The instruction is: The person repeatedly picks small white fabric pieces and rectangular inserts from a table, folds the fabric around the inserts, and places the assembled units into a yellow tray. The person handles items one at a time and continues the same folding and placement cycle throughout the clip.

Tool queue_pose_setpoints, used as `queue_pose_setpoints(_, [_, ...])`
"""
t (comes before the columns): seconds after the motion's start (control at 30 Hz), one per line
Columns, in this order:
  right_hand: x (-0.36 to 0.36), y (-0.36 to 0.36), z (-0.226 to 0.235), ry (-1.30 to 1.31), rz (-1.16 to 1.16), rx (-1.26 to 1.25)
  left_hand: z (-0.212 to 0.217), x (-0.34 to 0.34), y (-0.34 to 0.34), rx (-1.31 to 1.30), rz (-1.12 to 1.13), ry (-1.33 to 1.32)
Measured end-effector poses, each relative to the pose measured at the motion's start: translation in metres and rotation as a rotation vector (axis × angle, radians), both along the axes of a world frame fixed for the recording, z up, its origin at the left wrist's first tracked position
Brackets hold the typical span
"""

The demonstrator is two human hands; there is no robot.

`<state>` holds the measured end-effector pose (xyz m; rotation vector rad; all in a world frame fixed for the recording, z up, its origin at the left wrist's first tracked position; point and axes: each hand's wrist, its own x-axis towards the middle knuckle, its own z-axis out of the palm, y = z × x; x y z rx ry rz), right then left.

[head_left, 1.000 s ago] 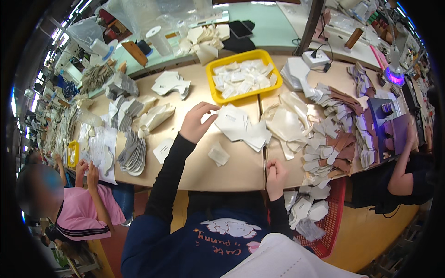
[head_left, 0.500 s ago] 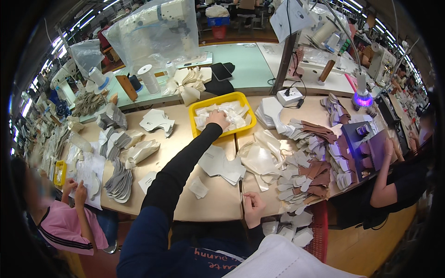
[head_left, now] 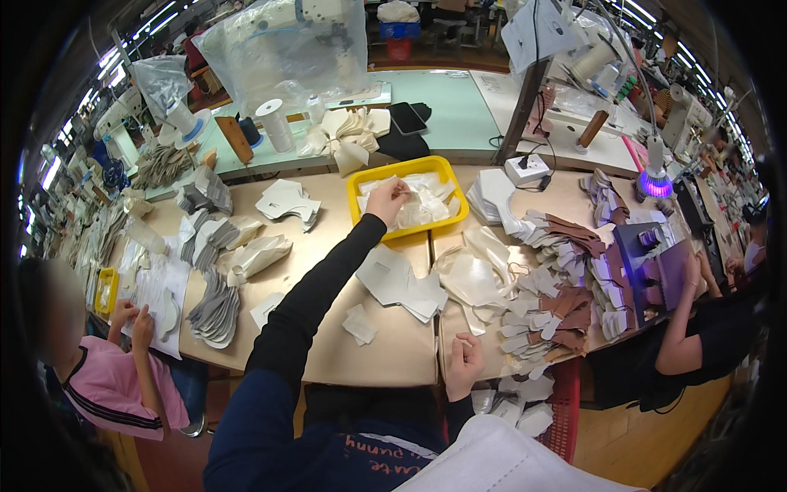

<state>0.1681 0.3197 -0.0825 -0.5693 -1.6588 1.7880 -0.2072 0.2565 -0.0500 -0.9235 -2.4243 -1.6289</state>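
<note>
My left hand (head_left: 387,202) reaches over the yellow tray (head_left: 354,201). Its fingers are pinched together at the thin whitish pieces (head_left: 426,201) that fill the tray, and whether a piece is between them is too small to see. My right hand (head_left: 465,366) rests at the table's front edge, fingers curled in; what they hold, if anything, is hidden. Between the hands lies a stack of flat white cut pieces (head_left: 399,281). Left of it are small pale pieces (head_left: 359,325), and right of it a heap of thin cream sheets (head_left: 475,275).
Bundles of brown and white pieces (head_left: 561,307) cover the right side, beside a dark box (head_left: 635,271) and a purple-lit lamp (head_left: 655,182). Grey stacked pieces (head_left: 215,312) lie left. A power strip (head_left: 526,169) stands behind. A red basket (head_left: 564,418) is below. Co-workers sit on both sides.
My left hand has lifted a little from among the tray's pieces, its fingertips now showing. My right hand has turned slightly, its fingers pointing more upward. The whole view has shifted a little.
</note>
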Motion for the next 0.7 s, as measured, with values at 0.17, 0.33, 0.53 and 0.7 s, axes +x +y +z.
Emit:
queue_pose_setpoints(0.17, [-0.006,0.001,-0.003,-0.037,0.019,0.014,0.007,0.004,-0.019,-0.070,0.064,-0.142])
queue_pose_setpoints(0.33, [-0.006,0.002,-0.006,-0.075,0.024,0.044,0.007,0.006,-0.034,0.100,0.015,-0.214])
queue_pose_setpoints(0.53, [-0.010,0.002,-0.005,-0.144,0.054,0.095,0.026,0.041,-0.062,0.628,-0.011,-0.732])
queue_pose_setpoints(0.7, [-0.020,-0.014,0.027,-0.101,0.174,-0.086,0.047,0.115,-0.100,0.725,-0.078,-0.898])
